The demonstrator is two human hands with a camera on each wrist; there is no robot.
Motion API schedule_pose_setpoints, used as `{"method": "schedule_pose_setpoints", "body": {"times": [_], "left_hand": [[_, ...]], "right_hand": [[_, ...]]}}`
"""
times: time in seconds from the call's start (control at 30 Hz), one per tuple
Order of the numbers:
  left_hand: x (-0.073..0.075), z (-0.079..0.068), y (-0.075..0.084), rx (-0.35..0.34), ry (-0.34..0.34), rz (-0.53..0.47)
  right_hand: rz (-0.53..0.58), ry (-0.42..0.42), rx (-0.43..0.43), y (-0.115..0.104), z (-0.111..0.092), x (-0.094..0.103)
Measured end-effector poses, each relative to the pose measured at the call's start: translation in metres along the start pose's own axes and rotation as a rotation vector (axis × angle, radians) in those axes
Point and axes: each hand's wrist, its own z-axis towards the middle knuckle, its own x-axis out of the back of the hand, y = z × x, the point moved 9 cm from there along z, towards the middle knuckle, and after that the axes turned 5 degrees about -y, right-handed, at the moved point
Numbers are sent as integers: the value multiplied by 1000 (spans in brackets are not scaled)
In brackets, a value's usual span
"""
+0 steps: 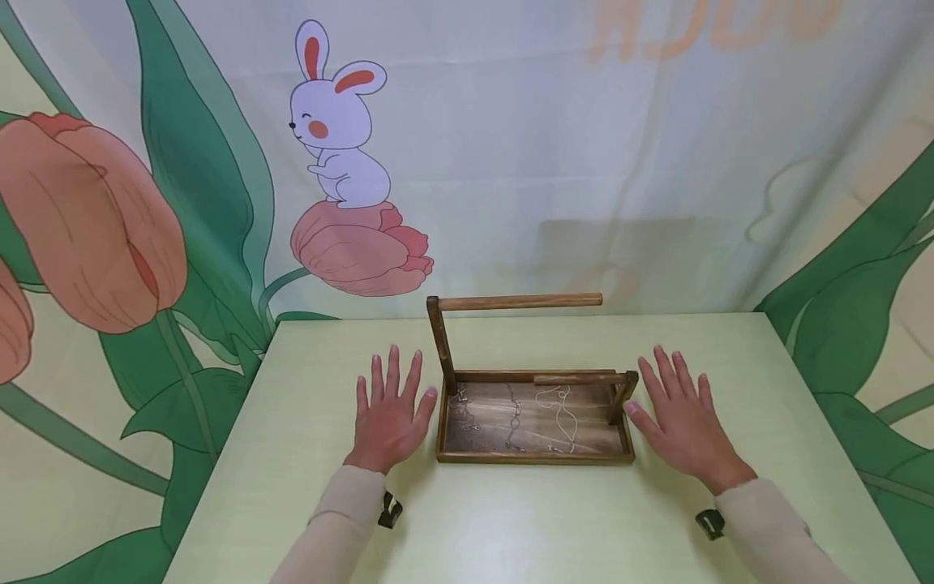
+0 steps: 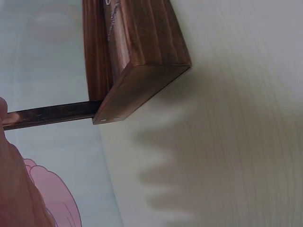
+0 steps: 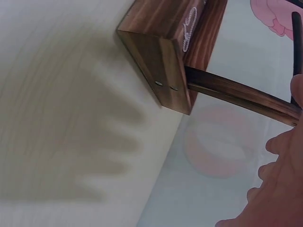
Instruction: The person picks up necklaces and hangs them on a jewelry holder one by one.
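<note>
A brown wooden jewelry tray (image 1: 536, 458) stands on the table between the two hands. A tall post (image 1: 441, 345) at its left end carries a long bar (image 1: 521, 302), and a shorter post on the right carries a low bar (image 1: 580, 379). Inside lie several thin chains, among them a silvery chain (image 1: 563, 395) at the right and a darker chain (image 1: 515, 422) in the middle. Left of the tray, my left hand (image 1: 390, 422) is spread flat, holding nothing. My right hand (image 1: 682, 426) is likewise spread just beyond the right end, its thumb close to the tray's side.
The pale table (image 1: 525, 527) extends around the tray. Behind its far edge hangs a printed curtain (image 1: 496, 162) with a rabbit and tulips. Dark wrist devices, a left one (image 1: 390, 511) and a right one (image 1: 710, 524), sit at the sleeve cuffs.
</note>
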Motion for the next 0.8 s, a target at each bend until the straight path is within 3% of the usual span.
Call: {"method": "schedule_pose_setpoints", "body": {"times": [0.8], "left_hand": [[-44,12,-8,-12,-58,-62]], "right_hand": [[18,-58,-20,21,11,-50]]}}
